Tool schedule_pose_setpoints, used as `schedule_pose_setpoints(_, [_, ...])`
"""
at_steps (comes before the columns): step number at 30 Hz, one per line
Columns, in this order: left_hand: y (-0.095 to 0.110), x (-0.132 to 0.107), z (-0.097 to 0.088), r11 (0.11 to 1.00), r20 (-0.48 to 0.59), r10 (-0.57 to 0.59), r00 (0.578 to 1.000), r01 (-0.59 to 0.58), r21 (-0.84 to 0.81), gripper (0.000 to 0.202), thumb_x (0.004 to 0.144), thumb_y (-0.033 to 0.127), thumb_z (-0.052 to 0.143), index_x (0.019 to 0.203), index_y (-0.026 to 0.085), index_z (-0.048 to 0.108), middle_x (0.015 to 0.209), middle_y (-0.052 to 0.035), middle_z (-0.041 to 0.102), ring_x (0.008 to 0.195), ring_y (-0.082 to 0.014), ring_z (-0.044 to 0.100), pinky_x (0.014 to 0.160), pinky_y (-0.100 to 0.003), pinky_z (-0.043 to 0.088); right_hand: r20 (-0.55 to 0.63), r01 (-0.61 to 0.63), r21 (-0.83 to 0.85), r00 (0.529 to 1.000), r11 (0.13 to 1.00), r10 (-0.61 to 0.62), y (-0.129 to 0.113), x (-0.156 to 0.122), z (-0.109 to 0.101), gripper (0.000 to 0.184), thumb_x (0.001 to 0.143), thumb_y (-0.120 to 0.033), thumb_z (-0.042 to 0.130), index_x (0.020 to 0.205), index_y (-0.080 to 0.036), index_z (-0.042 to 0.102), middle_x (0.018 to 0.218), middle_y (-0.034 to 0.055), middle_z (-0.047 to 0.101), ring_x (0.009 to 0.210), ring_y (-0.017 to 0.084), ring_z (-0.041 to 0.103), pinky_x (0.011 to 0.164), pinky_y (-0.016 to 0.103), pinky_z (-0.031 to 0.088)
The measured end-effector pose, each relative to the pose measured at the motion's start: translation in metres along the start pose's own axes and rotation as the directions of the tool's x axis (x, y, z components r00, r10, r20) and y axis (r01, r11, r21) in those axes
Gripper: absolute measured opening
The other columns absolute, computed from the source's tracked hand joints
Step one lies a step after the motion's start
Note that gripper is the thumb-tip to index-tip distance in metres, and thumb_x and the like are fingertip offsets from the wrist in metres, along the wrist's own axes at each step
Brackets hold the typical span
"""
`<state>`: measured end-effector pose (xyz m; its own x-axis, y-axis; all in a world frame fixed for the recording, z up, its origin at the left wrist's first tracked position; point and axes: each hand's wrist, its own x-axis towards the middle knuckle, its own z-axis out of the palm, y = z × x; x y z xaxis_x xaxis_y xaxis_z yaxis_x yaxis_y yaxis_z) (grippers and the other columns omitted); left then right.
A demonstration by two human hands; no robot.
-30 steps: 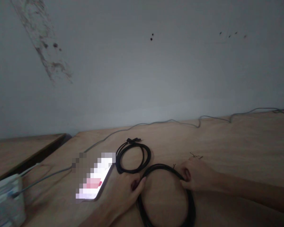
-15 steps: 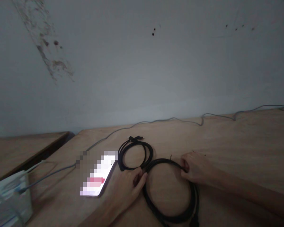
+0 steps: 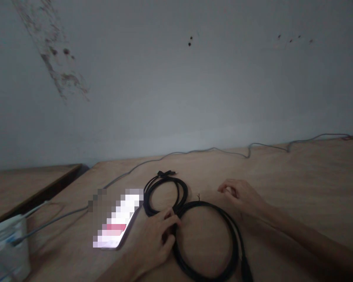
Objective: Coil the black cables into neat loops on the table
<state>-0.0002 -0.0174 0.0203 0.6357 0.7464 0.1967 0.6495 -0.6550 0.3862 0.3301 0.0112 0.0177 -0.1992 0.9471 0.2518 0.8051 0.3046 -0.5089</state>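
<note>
A large coil of black cable (image 3: 236, 239) lies on the wooden table, with a small tie (image 3: 198, 197) sticking up from its far side. My left hand (image 3: 153, 239) rests at its left edge, thumb and fingers curled round the cable where the two coils meet. A smaller black cable coil (image 3: 186, 190) lies just beyond, its connector end (image 3: 166, 173) at the back. My right hand (image 3: 238, 194) is off the cable, to the right of the large coil, its fingers curled in with nothing visible in them. A thicker black cable end (image 3: 246, 268) lies at the large coil's near right.
A lit phone (image 3: 125, 219), partly blurred out, lies left of my left hand. A white box-like device (image 3: 10, 246) with a grey cable (image 3: 54, 223) stands at the left edge. A thin cord (image 3: 176, 152) runs along the wall (image 3: 176, 86). A gap (image 3: 61, 178) separates two tabletops.
My right hand has let go of the large cable coil and moved up and away from it. My left hand stays at the coil's left edge, its fingers slightly looser.
</note>
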Motion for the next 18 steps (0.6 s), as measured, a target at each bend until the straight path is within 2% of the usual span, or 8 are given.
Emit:
schedule_pose_setpoints(1, [0.0, 0.0, -0.001, 1.0, 0.009, -0.004, 1.0, 0.004, 0.017, 0.036, 0.066, 0.012, 0.05, 0.097, 0.024, 0.062, 0.1, -0.003, 0.064, 0.086, -0.0225, 0.062, 0.075, -0.035, 0.045, -0.047, 0.01, -0.005, 0.999, 1.0, -0.01, 0.009, 0.001, -0.007, 0.029, 0.085, -0.019, 0.052, 0.106, -0.018, 0.071, 0.094, 0.0067, 0.073, 0.072, 0.019, 0.059, 0.069, 0.03, 0.043])
schedule_pose_setpoints(3, [0.001, 0.0, -0.003, 0.999, 0.026, 0.008, 1.0, -0.009, 0.053, 0.037, 0.065, 0.014, 0.053, 0.099, 0.025, 0.061, 0.1, -0.0022, 0.063, 0.085, -0.0224, 0.062, 0.075, -0.035, 0.045, -0.032, 0.039, -0.001, 0.999, 0.999, -0.039, 0.025, 0.003, -0.021, 0.035, 0.079, -0.015, 0.052, 0.109, -0.018, 0.07, 0.101, 0.0066, 0.073, 0.071, 0.019, 0.059, 0.069, 0.029, 0.043])
schedule_pose_setpoints(5, [0.001, 0.0, -0.005, 0.997, 0.035, 0.035, 0.999, -0.037, 0.074, 0.038, 0.064, 0.016, 0.055, 0.1, 0.025, 0.06, 0.102, -0.0021, 0.062, 0.088, -0.0232, 0.062, 0.075, -0.035, 0.044, 0.004, 0.045, -0.02, 0.999, 0.999, -0.045, 0.038, 0.004, -0.035, 0.035, 0.075, -0.012, 0.052, 0.102, -0.019, 0.072, 0.091, 0.0051, 0.072, 0.067, 0.018, 0.058, 0.067, 0.028, 0.043])
schedule_pose_setpoints(8, [0.002, 0.0, -0.008, 0.994, 0.057, 0.062, 0.996, -0.067, 0.092, 0.035, 0.065, 0.017, 0.056, 0.099, 0.025, 0.059, 0.1, -0.0027, 0.061, 0.089, -0.0235, 0.061, 0.073, -0.035, 0.043, 0.09, 0.07, -0.029, 0.994, 0.997, -0.067, 0.044, 0.002, -0.047, 0.031, 0.073, -0.013, 0.055, 0.098, -0.018, 0.072, 0.085, 0.0045, 0.069, 0.066, 0.018, 0.056, 0.064, 0.028, 0.042])
schedule_pose_setpoints(13, [0.002, -0.003, -0.007, 0.979, 0.09, 0.128, 0.988, -0.14, 0.148, 0.032, 0.064, 0.022, 0.061, 0.096, 0.024, 0.061, 0.101, -0.0062, 0.061, 0.09, -0.0263, 0.059, 0.072, -0.037, 0.043, 0.229, 0.134, -0.057, 0.966, 0.989, -0.117, 0.04, -0.005, -0.04, 0.033, 0.065, -0.01, 0.059, 0.095, -0.019, 0.071, 0.09, 0.0059, 0.07, 0.077, 0.021, 0.062, 0.069, 0.028, 0.044])
schedule_pose_setpoints(18, [0.003, -0.005, -0.002, 0.94, 0.068, 0.307, 0.949, -0.313, 0.137, 0.033, 0.067, 0.021, 0.064, 0.1, 0.023, 0.061, 0.114, -0.0103, 0.06, 0.104, -0.0289, 0.057, 0.089, -0.043, 0.046, 0.235, 0.128, -0.131, 0.967, 0.983, -0.094, 0.048, -0.008, -0.024, 0.02, 0.067, -0.01, 0.057, 0.082, -0.019, 0.067, 0.084, 0.0061, 0.07, 0.078, 0.022, 0.063, 0.07, 0.029, 0.043])
